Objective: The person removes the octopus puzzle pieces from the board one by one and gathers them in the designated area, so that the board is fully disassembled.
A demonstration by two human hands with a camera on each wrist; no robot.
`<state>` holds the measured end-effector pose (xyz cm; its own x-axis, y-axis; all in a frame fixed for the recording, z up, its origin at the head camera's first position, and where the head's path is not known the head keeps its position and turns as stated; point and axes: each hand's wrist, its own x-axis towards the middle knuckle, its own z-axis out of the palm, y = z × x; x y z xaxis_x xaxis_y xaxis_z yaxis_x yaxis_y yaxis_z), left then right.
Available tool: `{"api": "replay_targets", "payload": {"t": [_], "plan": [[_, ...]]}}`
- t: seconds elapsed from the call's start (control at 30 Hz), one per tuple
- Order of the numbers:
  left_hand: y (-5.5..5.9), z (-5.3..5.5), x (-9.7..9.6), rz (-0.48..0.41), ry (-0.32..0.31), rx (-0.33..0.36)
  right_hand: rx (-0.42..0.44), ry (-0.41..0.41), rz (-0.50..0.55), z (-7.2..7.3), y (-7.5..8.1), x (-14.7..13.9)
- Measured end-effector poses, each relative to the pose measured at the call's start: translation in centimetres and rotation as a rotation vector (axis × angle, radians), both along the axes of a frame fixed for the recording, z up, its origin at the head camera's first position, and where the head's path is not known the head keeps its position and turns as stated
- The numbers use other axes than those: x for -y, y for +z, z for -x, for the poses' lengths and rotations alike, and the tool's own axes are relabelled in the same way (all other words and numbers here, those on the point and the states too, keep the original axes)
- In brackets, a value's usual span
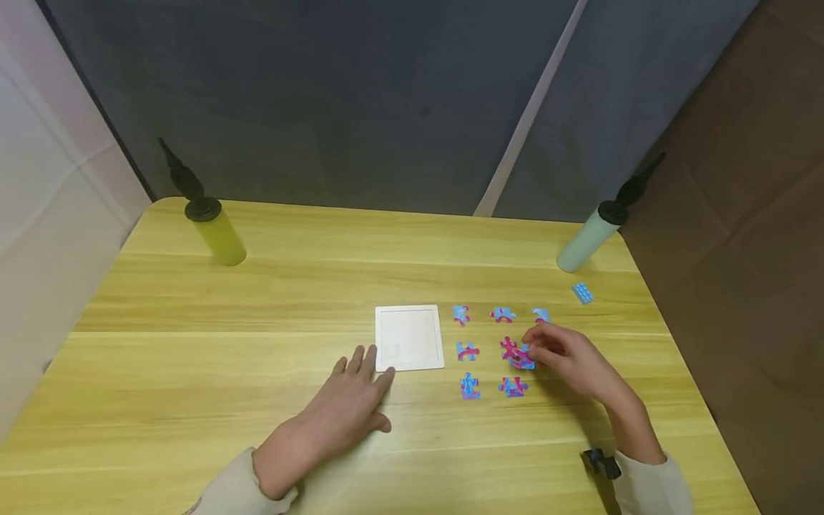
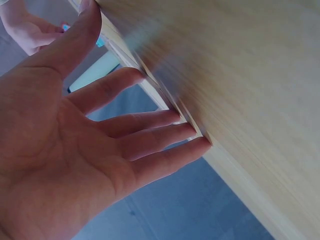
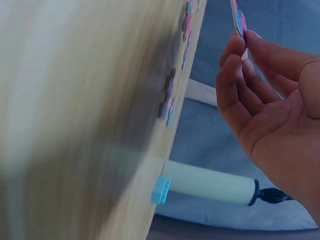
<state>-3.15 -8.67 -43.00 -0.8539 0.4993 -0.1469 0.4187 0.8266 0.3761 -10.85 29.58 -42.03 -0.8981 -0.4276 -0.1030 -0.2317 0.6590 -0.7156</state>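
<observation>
My right hand (image 1: pixel 573 357) pinches a pink-and-blue jigsaw piece (image 3: pixel 239 19) between thumb and fingertips, held up off the table in the right wrist view. In the head view that piece overlaps a mostly pink jigsaw piece (image 1: pixel 508 347) lying below. Several more blue-and-pink pieces, such as one at the lower middle (image 1: pixel 513 387), lie spaced out in rows. Left of them is a square white puzzle tray (image 1: pixel 409 337) with a raised border and a bare inside. My left hand (image 1: pixel 341 400) rests fingertips on the table, fingers spread, right at the tray's lower left corner.
A light blue toy brick (image 1: pixel 582 293) lies beyond the pieces at the right. Behind it stands a pale green hand pump (image 1: pixel 587 242) with a black top. A yellow hand pump (image 1: pixel 221 237) stands at the back left. Near the right sleeve is a small black object (image 1: pixel 601 463).
</observation>
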Motion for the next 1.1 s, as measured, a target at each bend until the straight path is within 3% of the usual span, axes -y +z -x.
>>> {"api": "replay_targets", "payload": {"t": [0.27, 0.63, 1.1], "plan": [[0.1, 0.0, 0.0, -0.002, -0.005, 0.003, 0.091, -0.056, -0.01, -1.1, -0.4, -1.8], [0.0, 0.2, 0.0, -0.005, 0.002, 0.002, 0.125, -0.052, -0.104, -2.2, -0.8, -3.8], [-0.2, 0.1, -0.1, -0.012, 0.012, 0.004, 0.172, -0.085, -0.138, -2.5, -1.0, -4.2]]}}
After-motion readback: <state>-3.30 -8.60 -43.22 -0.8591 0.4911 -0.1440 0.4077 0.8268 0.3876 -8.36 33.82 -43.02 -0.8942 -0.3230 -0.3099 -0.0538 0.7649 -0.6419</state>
